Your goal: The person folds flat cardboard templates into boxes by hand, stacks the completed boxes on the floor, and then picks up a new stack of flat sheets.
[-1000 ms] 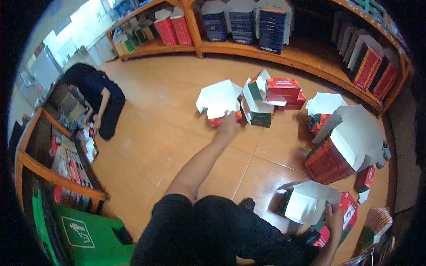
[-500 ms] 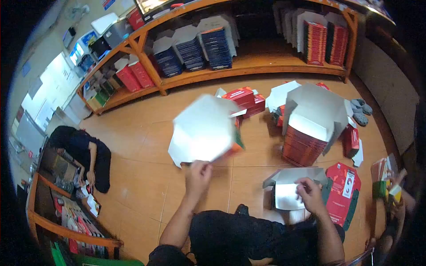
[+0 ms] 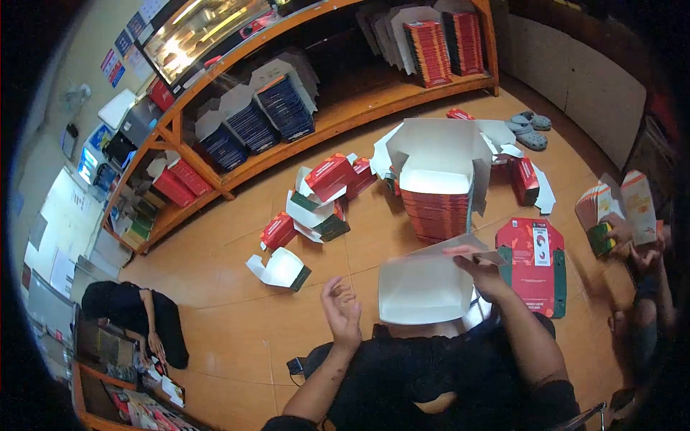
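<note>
My right hand [image 3: 480, 273] grips the upper right edge of an open carton box [image 3: 424, 291]. The box has a white inside and a raised, motion-blurred flap, and stands close in front of my lap. Just left of it, my left hand [image 3: 342, 316] is raised with nothing in it, fingers loosely curled and apart. To the right of the box lies a flat red and green carton blank [image 3: 535, 266]. Beyond it rises a tall stack of nested red cartons [image 3: 437, 212] with white insides.
Several folded red boxes [image 3: 330, 178] and a small open box [image 3: 287, 269] lie on the floor. A wooden shelf [image 3: 345, 115] holds carton stacks. Grey clogs [image 3: 528, 131] sit near the wall. One person [image 3: 140, 316] crouches left; another person's hands [image 3: 632, 241] hold cartons at right.
My left hand has let go of the white-lined carton it was swinging forward and has come back. My right hand now grips an open box. The view has turned to the right.
</note>
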Available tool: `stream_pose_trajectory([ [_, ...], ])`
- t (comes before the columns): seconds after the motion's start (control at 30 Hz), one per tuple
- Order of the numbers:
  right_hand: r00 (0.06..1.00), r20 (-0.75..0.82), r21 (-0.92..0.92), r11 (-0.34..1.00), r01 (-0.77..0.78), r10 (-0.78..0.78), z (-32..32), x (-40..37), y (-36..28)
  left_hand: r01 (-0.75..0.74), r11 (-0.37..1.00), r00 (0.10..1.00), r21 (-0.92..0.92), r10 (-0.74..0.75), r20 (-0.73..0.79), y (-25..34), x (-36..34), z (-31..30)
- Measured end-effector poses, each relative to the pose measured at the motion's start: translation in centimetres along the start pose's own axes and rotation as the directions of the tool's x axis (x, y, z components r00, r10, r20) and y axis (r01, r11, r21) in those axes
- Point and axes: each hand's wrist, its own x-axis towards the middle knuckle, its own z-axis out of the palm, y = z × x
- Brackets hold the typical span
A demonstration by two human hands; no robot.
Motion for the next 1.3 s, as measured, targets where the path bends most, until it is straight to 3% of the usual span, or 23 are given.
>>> stream_pose_trajectory([
  [0.03, 0.994, 0.022, -0.116, 0.987, 0.112, -0.11, -0.2, 0.4, 0.9, 0.297, 0.936, 0.952, -0.187, -0.307, -0.024, 0.7, 0.4, 0.7],
  [0.07, 0.994, 0.015, -0.11, 0.988, 0.11, -0.109, -0.1, 0.6, 1.5, 0.3, 0.937, 0.951, -0.182, -0.307, -0.015, 0.2, 0.2, 0.9],
  [0.13, 0.944, 0.228, -0.06, 0.964, 0.258, -0.238, 0.2, 1.0, 2.5, 0.416, 0.85, 0.906, -0.324, -0.357, 0.226, -0.9, 0.0, 1.2],
  [0.17, 0.94, 0.254, -0.046, 0.968, 0.246, -0.227, 0.6, 1.1, 3.0, 0.562, 0.804, 0.807, -0.191, -0.484, 0.339, -1.0, -0.2, 0.7],
  [0.2, 0.942, 0.25, -0.049, 0.969, 0.244, -0.224, 1.0, 1.0, 3.5, 0.565, 0.803, 0.805, -0.192, -0.484, 0.343, -1.7, -0.6, 0.4],
  [0.27, 0.935, 0.302, 0.03, 0.982, 0.187, -0.187, 2.0, 0.7, 4.6, 0.494, 0.789, 0.817, -0.365, -0.278, 0.505, -3.6, -1.8, -0.1],
  [0.33, 0.935, 0.318, 0.16, 0.981, 0.113, -0.16, 2.6, 0.5, 5.6, 0.548, 0.788, 0.793, -0.282, -0.382, 0.475, -3.3, -2.6, 0.1],
  [0.4, 0.926, 0.324, 0.387, 0.866, -0.318, 0.196, 3.2, 0.2, 6.0, 0.711, 0.623, 0.688, -0.326, -0.712, 0.139, -2.7, -3.6, 0.4],
  [0.6, 0.934, 0.263, 0.029, 0.965, -0.259, 0.242, 4.0, 0.2, 6.0, 0.671, 0.622, 0.696, -0.404, -0.716, 0.052, -1.5, -1.8, 1.2],
  [0.67, 0.971, 0.24, -0.224, 0.974, 0.038, 0.018, 3.4, 0.3, 5.4, 0.628, 0.672, 0.732, -0.392, -0.681, 0.007, -0.9, -1.5, 1.5],
  [0.7, 0.978, 0.197, -0.323, 0.947, -0.006, 0.073, 2.4, 0.4, 4.5, 0.641, 0.667, 0.73, -0.38, -0.683, 0.032, -0.6, -1.6, 1.6],
  [0.73, 0.988, 0.153, -0.507, 0.856, 0.1, -0.025, 1.4, 1.2, 4.7, 0.655, 0.657, 0.741, -0.375, -0.655, 0.146, -2.9, -2.5, 0.8],
  [0.8, 0.998, 0.014, -0.546, 0.836, 0.057, -0.059, -1.9, 1.8, 5.0, 0.296, 0.872, 0.951, -0.39, -0.232, 0.205, -5.3, -3.9, 1.7],
  [0.83, 0.996, -0.069, -0.588, 0.809, 0.011, -0.063, -4.2, 2.4, 5.9, 0.161, 0.937, 0.974, -0.312, -0.099, 0.204, -2.9, -2.5, 3.2],
  [0.87, 0.982, -0.1, -0.621, 0.781, 0.064, -0.16, -5.9, 2.6, 5.4, 0.158, 0.96, 0.952, -0.232, -0.085, 0.295, -3.1, -2.3, 3.5],
  [0.93, 0.966, -0.084, -0.673, 0.728, 0.126, -0.245, -7.8, 2.7, 4.2, 0.06, 0.978, 0.761, 0.202, -0.176, 0.625, -2.5, -1.4, 3.0],
  [0.97, 0.947, -0.077, -0.617, 0.761, 0.2, -0.312, -8.3, 2.4, 3.8, 0.086, 0.977, 0.783, 0.194, -0.187, 0.594, -2.9, -1.2, 3.5],
  [1.03, 0.911, -0.07, -0.505, 0.802, 0.319, -0.406, -8.7, 2.3, 3.5, -0.367, 0.864, 0.567, 0.344, -0.086, 0.819, -4.6, -1.2, 4.8],
  [1.07, 0.92, -0.035, -0.507, 0.8, 0.321, -0.391, -9.0, 1.7, 3.9, -0.347, 0.869, 0.595, 0.354, -0.088, 0.799, -6.1, -1.8, 5.1],
  [1.13, 0.941, 0.071, -0.569, 0.761, 0.312, -0.332, -9.3, 1.7, 5.4, -0.371, 0.843, 0.533, 0.389, -0.15, 0.833, -8.6, -2.5, 6.0],
  [1.2, 0.958, 0.212, -0.726, 0.626, 0.286, -0.192, -9.2, 2.6, 7.3, -0.288, 0.857, 0.498, 0.428, -0.247, 0.831, -10.6, -3.1, 6.9],
  [1.27, 0.971, 0.22, -0.825, 0.513, 0.238, -0.097, -8.3, 4.6, 9.2, 0.083, 0.96, 0.528, 0.268, -0.27, 0.805, -13.6, -4.4, 7.4],
  [1.3, 0.99, -0.003, -0.835, 0.545, 0.076, -0.141, -6.7, 5.0, 9.5, -0.274, 0.886, 0.519, 0.375, -0.192, 0.833, -9.6, -2.6, 6.4],
])
